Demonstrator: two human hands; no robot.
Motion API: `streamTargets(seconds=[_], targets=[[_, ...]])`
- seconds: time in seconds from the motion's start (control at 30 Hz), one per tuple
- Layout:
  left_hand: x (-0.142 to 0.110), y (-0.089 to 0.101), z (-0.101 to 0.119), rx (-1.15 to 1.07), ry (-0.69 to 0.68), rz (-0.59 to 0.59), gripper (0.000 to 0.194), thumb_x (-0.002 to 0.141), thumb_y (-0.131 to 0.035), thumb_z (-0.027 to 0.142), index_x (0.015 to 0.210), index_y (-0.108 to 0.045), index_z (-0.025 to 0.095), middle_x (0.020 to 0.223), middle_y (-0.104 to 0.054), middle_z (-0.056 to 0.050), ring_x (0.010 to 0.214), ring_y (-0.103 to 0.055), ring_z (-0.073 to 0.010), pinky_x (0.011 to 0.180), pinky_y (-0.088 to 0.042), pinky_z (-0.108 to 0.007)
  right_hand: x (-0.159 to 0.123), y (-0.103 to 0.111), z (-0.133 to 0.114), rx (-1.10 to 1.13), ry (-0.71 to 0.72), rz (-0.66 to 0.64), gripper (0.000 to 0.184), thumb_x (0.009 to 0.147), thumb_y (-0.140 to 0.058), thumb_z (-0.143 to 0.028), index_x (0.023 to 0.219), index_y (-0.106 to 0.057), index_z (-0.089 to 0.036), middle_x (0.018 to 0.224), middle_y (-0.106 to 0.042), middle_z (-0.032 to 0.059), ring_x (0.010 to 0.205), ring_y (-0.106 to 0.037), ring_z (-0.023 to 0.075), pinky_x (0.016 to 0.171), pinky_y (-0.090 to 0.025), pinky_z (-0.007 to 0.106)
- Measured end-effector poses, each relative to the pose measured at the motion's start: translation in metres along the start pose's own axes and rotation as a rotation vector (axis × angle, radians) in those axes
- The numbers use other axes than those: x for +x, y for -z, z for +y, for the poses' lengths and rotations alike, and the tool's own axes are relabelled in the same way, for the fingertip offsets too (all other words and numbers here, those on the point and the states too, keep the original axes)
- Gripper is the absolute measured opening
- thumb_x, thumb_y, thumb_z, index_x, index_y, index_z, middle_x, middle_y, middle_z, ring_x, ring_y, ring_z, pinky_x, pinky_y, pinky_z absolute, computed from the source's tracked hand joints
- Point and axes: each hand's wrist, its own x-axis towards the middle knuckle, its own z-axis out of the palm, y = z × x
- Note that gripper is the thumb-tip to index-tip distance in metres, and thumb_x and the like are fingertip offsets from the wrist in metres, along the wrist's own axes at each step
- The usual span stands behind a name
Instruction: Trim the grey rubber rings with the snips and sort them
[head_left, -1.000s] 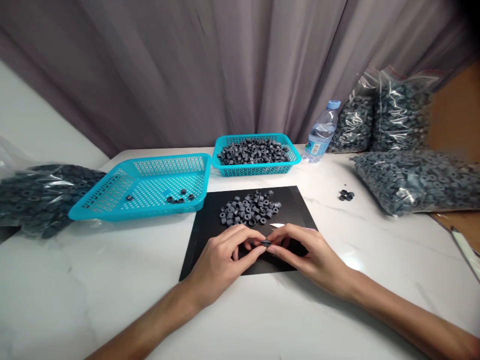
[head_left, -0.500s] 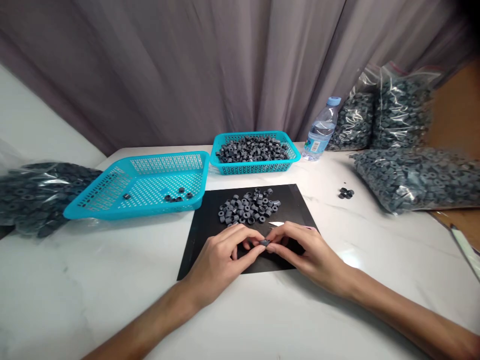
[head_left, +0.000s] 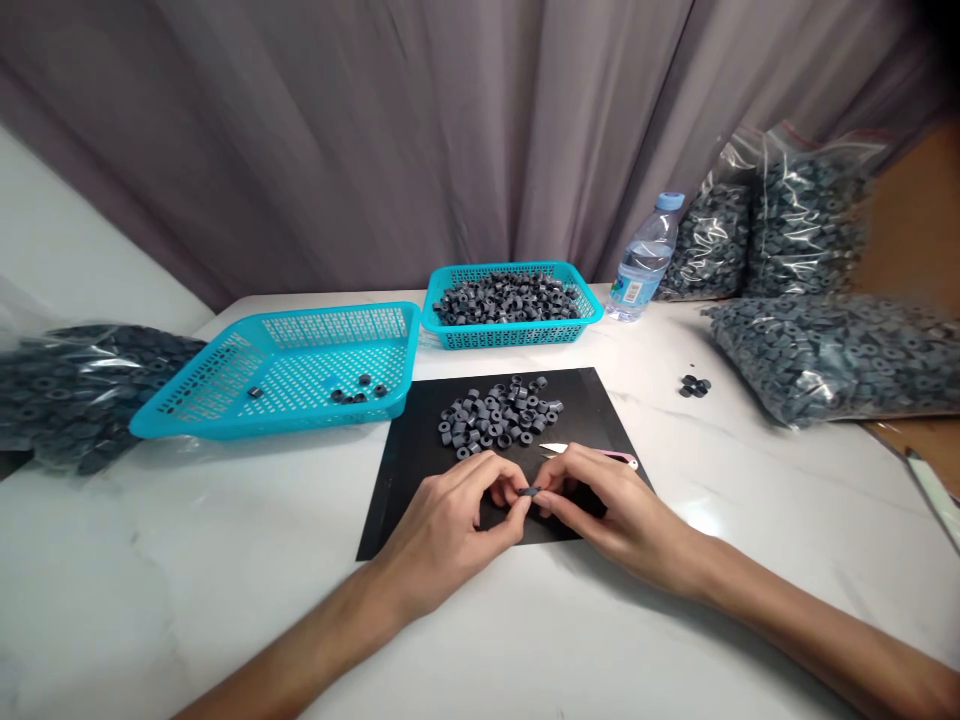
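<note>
My left hand (head_left: 450, 525) and my right hand (head_left: 611, 510) meet over the near part of a black mat (head_left: 420, 470). Between their fingertips they pinch one small dark grey ring (head_left: 529, 491). A pile of the same grey rings (head_left: 499, 417) lies on the mat just beyond the hands. A small blade with a pink handle (head_left: 559, 449) lies on the mat behind my right hand, partly hidden by it.
A turquoise basket (head_left: 300, 330) at left holds a few rings; a second basket (head_left: 510, 338) behind the mat is full of them. A water bottle (head_left: 643, 260) stands at back right. Clear bags of rings (head_left: 825, 350) lie right, another bag (head_left: 67, 390) left. A few loose rings (head_left: 691, 385) sit right of the mat.
The hands stay together on the small ring, with the fingers shifting slightly round it. The blade's pink handle now shows behind my right hand.
</note>
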Motion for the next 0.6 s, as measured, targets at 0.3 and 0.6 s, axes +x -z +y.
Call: streamTargets(seconds=[0.3,0.6], targets=[[0.005,0.011,-0.002,-0.22,0.299,-0.215,0.024,0.096,-0.059,0.047,0.101,-0.067,0.025,0.087,-0.063,0.004,0.074,-0.051,-0.0128,0.064,-0.038,-0.025,-0.002,0.001,0.001,-0.041,0.037,0.005,0.02,0.101,-0.059,-0.023,0.121,-0.055,-0.022,0.102,-0.065,0.0036,0.09,-0.059,0.0159,0.078,-0.047,0.031],[0.004,0.022,0.003,-0.254,0.345,-0.322,0.032,0.097,-0.056,0.055,0.108,-0.068,0.028,0.091,-0.065,0.004,0.078,-0.048,-0.0143,0.07,-0.038,-0.026,-0.001,0.004,0.002,-0.173,0.267,0.049,0.014,0.103,-0.054,-0.019,0.114,-0.062,-0.02,0.1,-0.067,0.007,0.086,-0.057,0.0185,0.075,-0.048,0.034]])
